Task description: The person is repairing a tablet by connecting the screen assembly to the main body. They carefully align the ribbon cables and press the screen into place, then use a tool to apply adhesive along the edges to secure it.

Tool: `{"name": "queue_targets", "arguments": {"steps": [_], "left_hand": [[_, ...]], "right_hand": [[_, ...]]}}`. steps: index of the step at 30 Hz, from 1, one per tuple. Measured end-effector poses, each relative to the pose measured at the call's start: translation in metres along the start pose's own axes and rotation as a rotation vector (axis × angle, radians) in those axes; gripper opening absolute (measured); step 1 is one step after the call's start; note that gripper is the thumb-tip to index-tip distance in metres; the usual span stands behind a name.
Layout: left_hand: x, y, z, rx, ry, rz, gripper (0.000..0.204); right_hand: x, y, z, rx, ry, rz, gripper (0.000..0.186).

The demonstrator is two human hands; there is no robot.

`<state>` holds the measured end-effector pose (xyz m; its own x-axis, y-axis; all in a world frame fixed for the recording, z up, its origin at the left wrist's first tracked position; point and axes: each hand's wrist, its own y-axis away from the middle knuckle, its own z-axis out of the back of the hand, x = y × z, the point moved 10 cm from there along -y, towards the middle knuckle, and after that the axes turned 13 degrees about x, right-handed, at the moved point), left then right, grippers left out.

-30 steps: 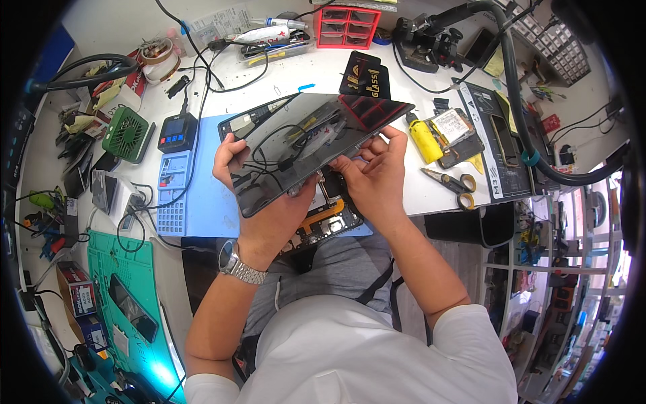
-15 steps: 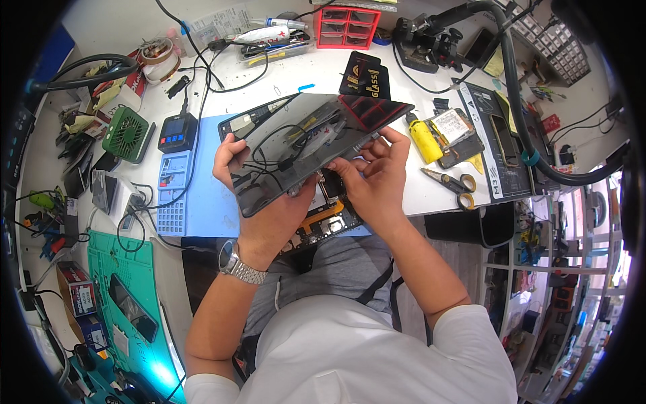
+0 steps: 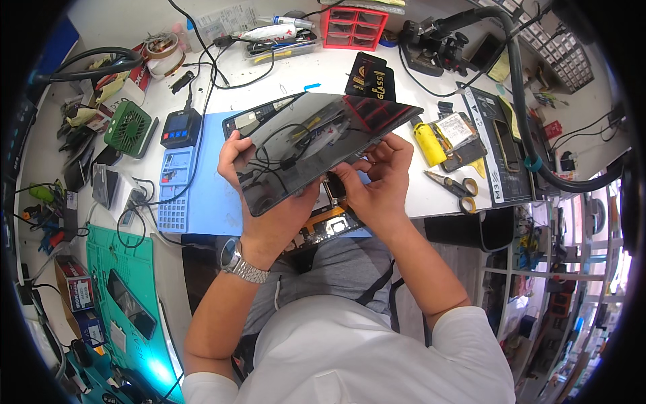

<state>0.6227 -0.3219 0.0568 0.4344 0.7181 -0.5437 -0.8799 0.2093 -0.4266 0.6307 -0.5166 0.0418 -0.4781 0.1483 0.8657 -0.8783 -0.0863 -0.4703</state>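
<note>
My left hand (image 3: pixel 259 225) grips a dark, glossy tablet screen (image 3: pixel 316 145) at its left edge and underneath, holding it tilted; some of its fingers are hidden. Below the screen is an opened device body (image 3: pixel 323 225) with a circuit board and an orange strip, partly hidden by my hands and the panel. My right hand (image 3: pixel 377 185) has its thumb and fingers bent at the lower right edge of the screen, over that body; what the fingertips pinch there is too hidden to name. A blue mat (image 3: pixel 208 205) lies underneath.
Scissors (image 3: pixel 451 188), a yellow cylinder (image 3: pixel 427 141) beside a phone-sized device and a black mat (image 3: pixel 481 101) sit right. A black control unit (image 3: pixel 180 128), green fan (image 3: pixel 128 128) and green mat (image 3: pixel 108 252) are left. Red drawers (image 3: pixel 353 27) and a microscope stand (image 3: pixel 424 50) stand behind.
The bench items appear shifted slightly right in the view. The screen and my hands sit a little further right too, with my right thumb still under the panel's edge.
</note>
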Motion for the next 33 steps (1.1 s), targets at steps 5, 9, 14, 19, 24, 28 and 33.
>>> {"name": "queue_targets", "arguments": {"steps": [5, 9, 14, 19, 24, 28, 33], "left_hand": [[0.002, 0.002, 0.001, -0.019, 0.012, 0.002, 0.090], [0.003, 0.000, 0.002, -0.028, -0.008, 0.000, 0.097], [0.001, 0.000, 0.002, -0.021, -0.042, -0.010, 0.091], [0.001, 0.000, -0.001, 0.005, -0.035, -0.014, 0.084], [0.004, 0.001, -0.004, 0.039, -0.026, 0.008, 0.073], [0.001, -0.001, -0.002, 0.035, -0.025, 0.009, 0.069], [0.003, -0.001, -0.001, 0.028, -0.022, 0.025, 0.071]], "right_hand": [[-0.011, -0.005, 0.004, -0.046, -0.113, -0.084, 0.079], [-0.022, -0.009, 0.005, -0.060, -0.296, -0.193, 0.076], [-0.026, -0.008, 0.002, -0.041, -0.327, -0.223, 0.075], [-0.026, -0.009, 0.001, -0.037, -0.318, -0.214, 0.074], [-0.027, -0.009, 0.000, -0.038, -0.310, -0.220, 0.075], [-0.027, -0.009, 0.000, -0.035, -0.300, -0.220, 0.075], [-0.027, -0.009, 0.002, -0.038, -0.273, -0.222, 0.074]]}}
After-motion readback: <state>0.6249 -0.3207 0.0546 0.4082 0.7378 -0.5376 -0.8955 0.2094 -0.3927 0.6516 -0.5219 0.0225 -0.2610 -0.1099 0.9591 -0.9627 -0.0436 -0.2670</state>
